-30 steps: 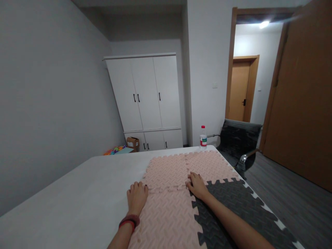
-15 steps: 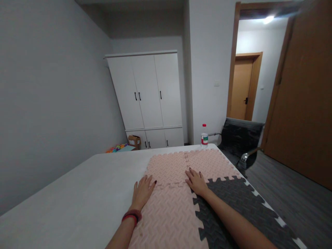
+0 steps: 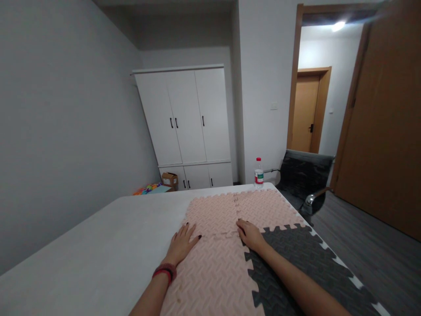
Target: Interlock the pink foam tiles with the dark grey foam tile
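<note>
Pink foam puzzle mats (image 3: 213,267) lie joined on a white table (image 3: 98,254), with a dark grey mat (image 3: 296,259) locked onto their right side. My left hand (image 3: 182,243) lies flat, fingers spread, at the left end of the toothed seam between the near and far pink mats. My right hand (image 3: 251,235) presses palm-down where the pink seam meets the grey mat. Neither hand holds anything. A red and dark band sits on my left wrist.
A water bottle (image 3: 258,173) with a red cap stands at the table's far edge. A black chair (image 3: 304,180) is beyond the far right corner. A white wardrobe (image 3: 186,127), a cardboard box (image 3: 170,179) and colourful pieces on the floor stand behind. A brown door (image 3: 388,131) is open at right.
My left hand slid right and forward along the seam and spread flat with its fingers apart. My right hand stayed near the seam's right end. The view shifted slightly.
</note>
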The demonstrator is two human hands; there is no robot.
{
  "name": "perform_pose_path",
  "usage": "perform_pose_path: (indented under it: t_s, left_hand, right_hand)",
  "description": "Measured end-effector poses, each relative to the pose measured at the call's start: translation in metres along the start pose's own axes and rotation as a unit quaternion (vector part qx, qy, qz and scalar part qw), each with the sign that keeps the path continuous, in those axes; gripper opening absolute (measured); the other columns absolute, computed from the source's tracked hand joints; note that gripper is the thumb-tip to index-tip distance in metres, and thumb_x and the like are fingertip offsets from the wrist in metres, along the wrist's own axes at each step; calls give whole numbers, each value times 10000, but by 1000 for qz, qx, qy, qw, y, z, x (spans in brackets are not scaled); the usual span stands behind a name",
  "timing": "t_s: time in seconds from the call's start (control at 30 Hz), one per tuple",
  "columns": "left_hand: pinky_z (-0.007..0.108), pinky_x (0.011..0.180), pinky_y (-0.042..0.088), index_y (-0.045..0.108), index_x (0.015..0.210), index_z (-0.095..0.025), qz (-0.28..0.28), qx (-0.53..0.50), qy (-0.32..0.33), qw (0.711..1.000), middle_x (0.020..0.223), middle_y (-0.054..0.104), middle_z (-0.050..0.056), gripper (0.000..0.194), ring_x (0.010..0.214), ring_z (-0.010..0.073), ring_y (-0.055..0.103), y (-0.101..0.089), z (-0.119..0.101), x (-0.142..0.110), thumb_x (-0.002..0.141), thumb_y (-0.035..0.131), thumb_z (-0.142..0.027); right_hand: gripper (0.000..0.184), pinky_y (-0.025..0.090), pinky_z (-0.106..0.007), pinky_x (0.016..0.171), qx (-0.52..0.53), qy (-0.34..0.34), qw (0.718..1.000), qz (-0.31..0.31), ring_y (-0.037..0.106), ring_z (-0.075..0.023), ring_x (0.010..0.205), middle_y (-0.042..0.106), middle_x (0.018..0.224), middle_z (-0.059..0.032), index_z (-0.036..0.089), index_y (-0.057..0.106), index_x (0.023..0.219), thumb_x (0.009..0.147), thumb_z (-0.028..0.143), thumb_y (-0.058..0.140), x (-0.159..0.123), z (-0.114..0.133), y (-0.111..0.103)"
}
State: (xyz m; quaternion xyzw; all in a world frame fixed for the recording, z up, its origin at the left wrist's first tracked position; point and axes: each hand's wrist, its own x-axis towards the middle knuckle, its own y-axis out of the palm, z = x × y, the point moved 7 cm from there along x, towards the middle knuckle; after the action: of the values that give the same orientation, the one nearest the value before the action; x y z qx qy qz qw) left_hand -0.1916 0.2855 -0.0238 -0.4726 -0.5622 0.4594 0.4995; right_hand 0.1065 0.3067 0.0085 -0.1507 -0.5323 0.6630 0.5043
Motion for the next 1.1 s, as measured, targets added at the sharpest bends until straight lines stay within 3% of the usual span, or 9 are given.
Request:
perform_pose_path:
  t_s: [0.17,0.27,0.37,0.57,0.7,0.77,0.87,1.0,1.1]
  left_hand:
    - [568,1035,204,256,1362,-333,30,-5,9,999,1459,273,130,605,1343,313,217,-4,-7,1,821,271,-604]
    - [493,1083,148,250,1351,-384,40,-10,60,997,1471,267,70,492,1354,234,207,-11,-23,-4,870,243,-483]
    - [425,1099,147,237,1344,-422,49,-17,96,994,1477,259,16,457,1357,172,196,-14,-38,-9,889,192,-423]
    - [581,1056,116,233,1357,-381,50,-27,47,997,1474,240,117,504,1360,311,148,1,-49,-2,866,222,-491]
    - [571,1062,120,271,1342,-393,52,-51,30,997,1476,248,78,519,1361,296,161,4,-47,2,842,265,-532]
    - [486,1085,162,336,1319,-375,45,-64,31,996,1454,310,45,528,1346,248,228,-1,-42,4,816,335,-536]
    - [299,1077,228,394,1299,-249,-2,-75,12,997,1393,408,42,533,1286,159,338,-15,-25,12,808,368,-453]
    - [343,1007,333,383,1274,-101,-69,-72,-78,992,1288,498,131,533,1180,209,457,-26,8,28,837,248,-374]
    - [342,937,395,395,1261,-138,-78,-68,-98,990,1229,548,107,522,1107,216,516,-23,18,40,836,249,-404]
  right_hand:
    - [377,267,-370,1017,-27,27,999,-2,400,-196,1226,450,1349,-80,211,514,1200,866,259,345,0,-4,7]
    - [443,205,-434,1049,-35,29,999,15,299,-200,1302,360,1421,-74,222,420,1303,872,262,327,1,-7,13]
    - [477,170,-453,1063,-38,22,998,35,277,-194,1317,376,1413,-82,207,367,1349,884,280,289,2,-9,17]
    - [510,161,-480,1062,-33,7,998,62,266,-204,1322,357,1424,-88,186,336,1371,886,325,265,2,-9,20]
    - [524,146,-412,1083,-21,-22,996,81,233,-149,1335,314,1451,-12,267,304,1382,887,432,269,-7,-21,7]
    - [529,144,-398,1087,-20,-16,997,79,228,-140,1337,302,1455,10,293,313,1375,879,470,271,-12,-48,-12]
    - [587,158,-410,1084,-27,54,997,43,237,-181,1337,293,1457,-66,189,323,1378,871,473,245,-22,-118,-55]
    - [641,228,-383,1063,-29,180,983,-18,351,-227,1282,394,1375,-199,4,348,1332,862,408,186,-53,-218,-101]
    - [654,311,-350,1023,-16,226,973,-31,450,-219,1211,457,1334,-176,15,361,1323,855,432,176,-75,-255,-104]
